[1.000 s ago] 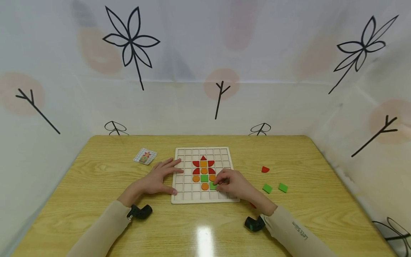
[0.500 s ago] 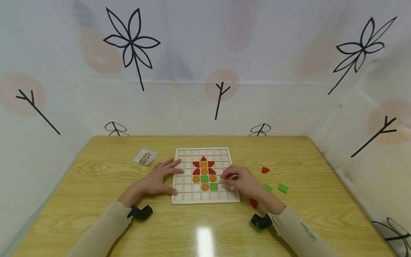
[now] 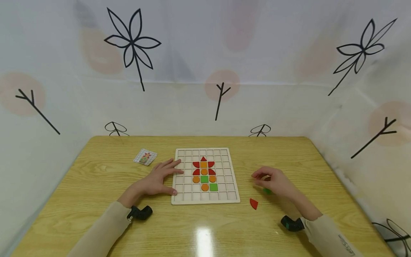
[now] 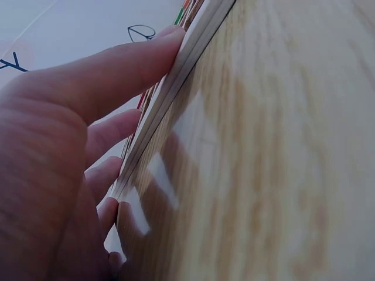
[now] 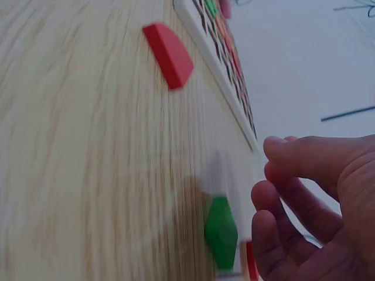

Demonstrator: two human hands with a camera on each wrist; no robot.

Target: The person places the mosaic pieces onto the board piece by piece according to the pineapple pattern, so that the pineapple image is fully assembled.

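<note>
My left hand rests on the left edge of a white gridded board, its fingers and thumb spread. In the left wrist view, the thumb and fingertips touch the board's side. My right hand hovers right of the board, fingers loosely bent, with nothing visible in them. A green tile lies partly under it on the table; the right wrist view shows this green tile apart from the fingertips. A red quarter-round tile lies nearer to me.
On the board, red, orange and green tiles form a figure, with a green square at its lower right. A small picture card lies at the back left of the wooden table. A patterned cloth stands behind.
My right hand has left the green square on the board and moved right, over the loose tiles, covering some of them. My left hand has stayed put.
</note>
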